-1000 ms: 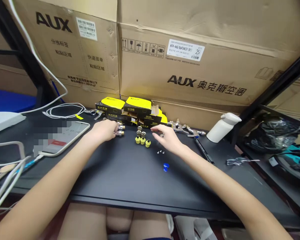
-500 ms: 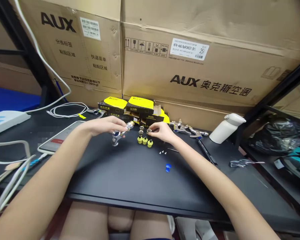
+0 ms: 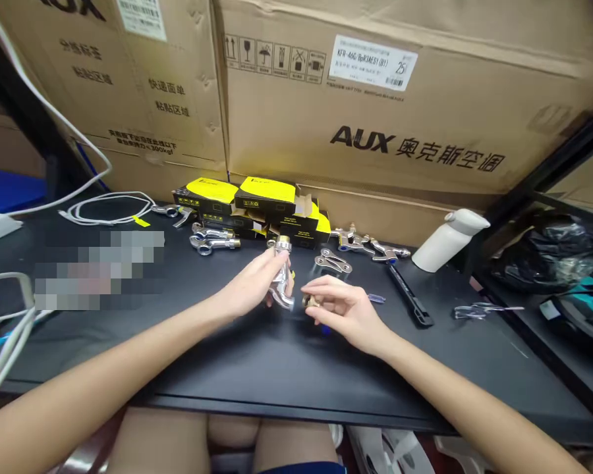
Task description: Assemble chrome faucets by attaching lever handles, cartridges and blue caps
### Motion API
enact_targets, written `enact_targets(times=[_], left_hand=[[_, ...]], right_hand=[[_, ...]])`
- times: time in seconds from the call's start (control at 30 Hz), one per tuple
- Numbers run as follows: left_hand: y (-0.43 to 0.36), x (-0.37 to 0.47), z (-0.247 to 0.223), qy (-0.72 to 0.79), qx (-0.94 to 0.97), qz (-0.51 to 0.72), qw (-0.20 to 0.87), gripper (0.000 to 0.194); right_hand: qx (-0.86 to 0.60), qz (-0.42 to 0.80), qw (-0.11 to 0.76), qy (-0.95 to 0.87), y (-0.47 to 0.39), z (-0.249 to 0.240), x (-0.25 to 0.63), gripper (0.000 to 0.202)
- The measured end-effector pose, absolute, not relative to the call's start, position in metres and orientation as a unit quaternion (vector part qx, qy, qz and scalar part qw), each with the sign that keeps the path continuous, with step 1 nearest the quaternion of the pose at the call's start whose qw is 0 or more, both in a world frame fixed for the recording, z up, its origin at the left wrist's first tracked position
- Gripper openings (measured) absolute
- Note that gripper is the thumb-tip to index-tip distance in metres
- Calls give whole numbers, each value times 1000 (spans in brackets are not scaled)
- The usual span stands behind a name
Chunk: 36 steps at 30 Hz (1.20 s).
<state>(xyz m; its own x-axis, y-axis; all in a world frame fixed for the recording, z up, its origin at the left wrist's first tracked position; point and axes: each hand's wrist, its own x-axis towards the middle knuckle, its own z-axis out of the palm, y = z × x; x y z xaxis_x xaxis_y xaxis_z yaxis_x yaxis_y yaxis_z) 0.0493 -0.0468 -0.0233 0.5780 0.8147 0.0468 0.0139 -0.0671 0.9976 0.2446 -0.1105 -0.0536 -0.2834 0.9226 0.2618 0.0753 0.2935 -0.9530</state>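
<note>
In the head view my left hand (image 3: 257, 280) grips a chrome tap (image 3: 280, 288), its threaded collar uppermost and its curved spout pointing down to the right. Just right of the spout, my right hand (image 3: 350, 313) pinches a small brass-coloured threaded fitting (image 3: 308, 301) between thumb and fingers; the fitting is apart from the tap. A metal ring (image 3: 271, 244) shows behind the collar. Only a sliver of a yellow-green plug (image 3: 293, 274) shows past my left fingers. Under my right hand lies a blue piece (image 3: 326, 330), mostly covered.
Yellow-and-black boxes (image 3: 267, 189) are stacked against the cartons (image 3: 286, 131). More chrome taps (image 3: 216, 243) lie before them, and others (image 3: 356, 242) lie to the right. Flat metal wrenches (image 3: 333, 261), a black tool (image 3: 409, 296) and a white bottle (image 3: 445, 245) are on the right.
The view has shifted. My left hand has moved right and turned the tap upright. My right hand has come nearer with a small fitting from beside the yellow-green plugs.
</note>
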Motion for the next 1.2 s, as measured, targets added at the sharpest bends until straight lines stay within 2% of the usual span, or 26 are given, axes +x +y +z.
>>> enact_targets(times=[0.27, 0.43, 0.63, 0.7, 0.8, 0.93, 1.2], left_hand=[[-64, 55, -32, 329, 662, 307, 600, 33], [-68, 56, -33, 334, 673, 293, 591, 34], [-71, 59, -31, 325, 621, 271, 660, 33], [-70, 60, -32, 318, 602, 260, 685, 33], [-70, 62, -35, 312, 583, 270, 700, 34], [-71, 63, -36, 300, 604, 316, 668, 35], [-68, 65, -36, 302, 590, 290, 690, 35]], right_hand=[[-352, 304, 506, -726, -126, -62, 242, 29], [-314, 202, 486, -790, -128, -57, 247, 31], [-236, 21, 420, -876, -129, -57, 256, 58], [-224, 26, 421, -879, -129, -55, 256, 59], [-248, 90, 427, -865, -130, -51, 253, 48], [-313, 169, 451, -819, -133, -44, 248, 35], [-309, 126, 413, -847, -136, -49, 251, 31]])
